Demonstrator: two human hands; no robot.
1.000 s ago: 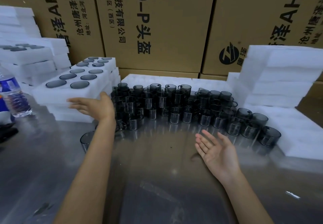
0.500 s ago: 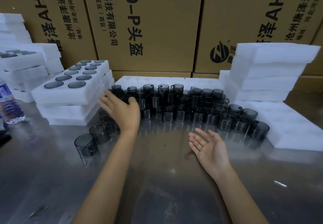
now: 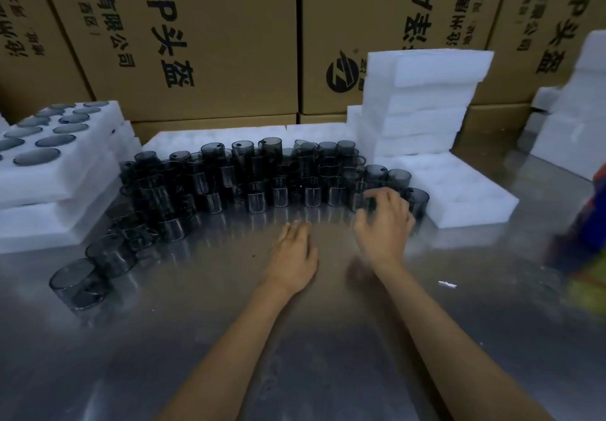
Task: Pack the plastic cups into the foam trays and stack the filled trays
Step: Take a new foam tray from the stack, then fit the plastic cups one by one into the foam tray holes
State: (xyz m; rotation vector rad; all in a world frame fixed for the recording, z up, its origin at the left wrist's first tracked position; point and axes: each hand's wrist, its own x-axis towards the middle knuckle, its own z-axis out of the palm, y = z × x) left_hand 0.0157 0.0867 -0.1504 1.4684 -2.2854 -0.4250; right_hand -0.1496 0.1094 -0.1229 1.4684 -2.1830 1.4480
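Note:
Several smoky transparent plastic cups (image 3: 229,174) stand packed in a curved row across the steel table. A few more cups (image 3: 78,282) trail off to the near left. My right hand (image 3: 385,220) is at the right end of the row, blurred, its fingers curled round a cup (image 3: 370,203) there. My left hand (image 3: 293,253) lies palm down just in front of the row, fingers straight, holding nothing. A filled foam tray (image 3: 75,171) tops a low stack on the left. An empty foam tray (image 3: 459,191) lies flat right of the cups.
A tall stack of white foam trays (image 3: 419,102) stands behind the empty one, with more foam (image 3: 570,131) at the far right. Cardboard boxes (image 3: 203,43) wall off the back. A blurred colourful object (image 3: 587,240) sits at the right edge. A small white scrap (image 3: 447,284) lies on the table.
My left hand drew back from the left cups to the table centre. My right hand turned over and reached forward onto the cups at the right end. The view swung right.

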